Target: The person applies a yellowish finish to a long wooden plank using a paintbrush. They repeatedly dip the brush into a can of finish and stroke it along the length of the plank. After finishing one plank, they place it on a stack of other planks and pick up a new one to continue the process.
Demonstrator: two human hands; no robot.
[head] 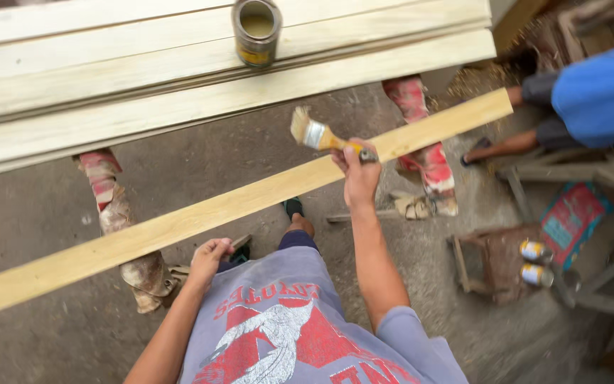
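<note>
The plank (200,217) ran lengthwise from lower left to upper right, the left hand (209,257) grasping its near edge, the right hand (359,174) clenched on a brush (319,135) above its far edge.

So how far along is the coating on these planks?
Looks done: several pale planks lie stacked on the trestles, with an open can standing on them. In hand: the left hand steadies a long plank, and the right hand holds a brush above it. Left: whether this plank is coated yet cannot be told. Two more cans sit on a stool.
</note>
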